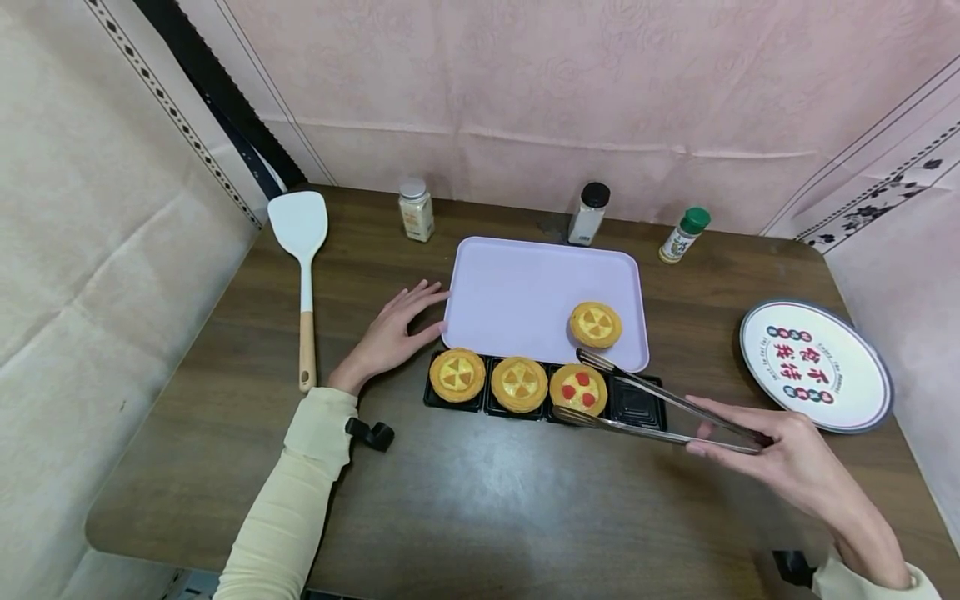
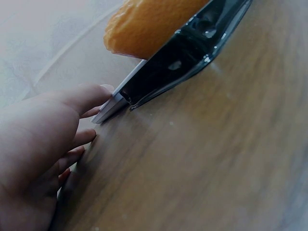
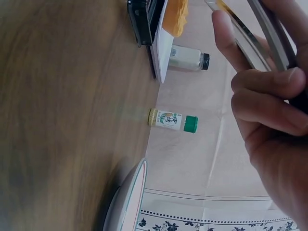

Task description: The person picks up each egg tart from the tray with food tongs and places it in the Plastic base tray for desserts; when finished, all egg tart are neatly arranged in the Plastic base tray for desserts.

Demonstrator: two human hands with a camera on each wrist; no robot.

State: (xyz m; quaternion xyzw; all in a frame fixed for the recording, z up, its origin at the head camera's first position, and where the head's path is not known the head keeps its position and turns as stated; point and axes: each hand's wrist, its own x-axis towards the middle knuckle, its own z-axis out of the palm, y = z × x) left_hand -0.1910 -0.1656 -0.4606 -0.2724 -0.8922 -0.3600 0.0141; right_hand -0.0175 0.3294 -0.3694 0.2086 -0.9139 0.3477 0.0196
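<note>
Tongs closing on the third egg tart for a move from black tray to lilac tray

The right hand, at the lower right of the head view, grips a pair of metal tongs near their hinge, arms held apart and tips flanking the red-topped egg tart without yet pinching it. Judging by this, the step in hand is the approach to a grasp; the next move calls for squeezing gently on the crust and lifting straight up. The left hand lies flat with fingers spread on the desk, fingertips touching the left edge of the lilac tray. One egg tart already sits on that tray's lower right; two yellow-topped tarts remain in the black compartment tray, left of the tongs.
</note>
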